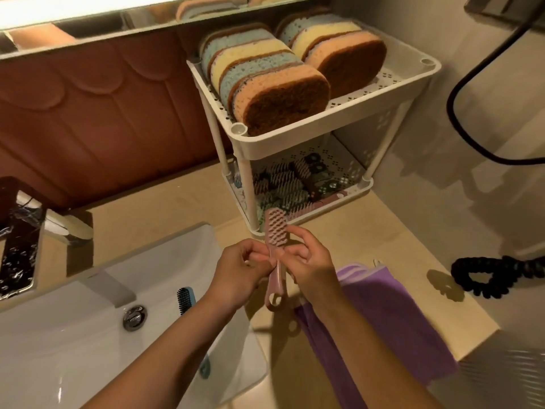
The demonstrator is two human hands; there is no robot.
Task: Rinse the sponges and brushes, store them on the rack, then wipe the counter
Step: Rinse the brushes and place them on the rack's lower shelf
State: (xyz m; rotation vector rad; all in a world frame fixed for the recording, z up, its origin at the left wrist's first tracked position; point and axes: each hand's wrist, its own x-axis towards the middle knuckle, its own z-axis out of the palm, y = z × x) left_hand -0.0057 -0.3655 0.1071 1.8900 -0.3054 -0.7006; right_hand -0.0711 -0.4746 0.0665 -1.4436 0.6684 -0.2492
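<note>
Counter [383,255] by rack [333,128] edge: left hand [236,276], right hand [312,267] pinch pink brush [275,228], seemingly aloft.

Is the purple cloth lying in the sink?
No, the purple cloth lies on the counter, right of the sink.

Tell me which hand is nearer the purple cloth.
Right. The right hand is over the edge of the purple cloth; the left hand is beyond the pink brush they both pinch, toward the sink.

Blue brush [185,299] partly behind left forearm [165,355]
</note>
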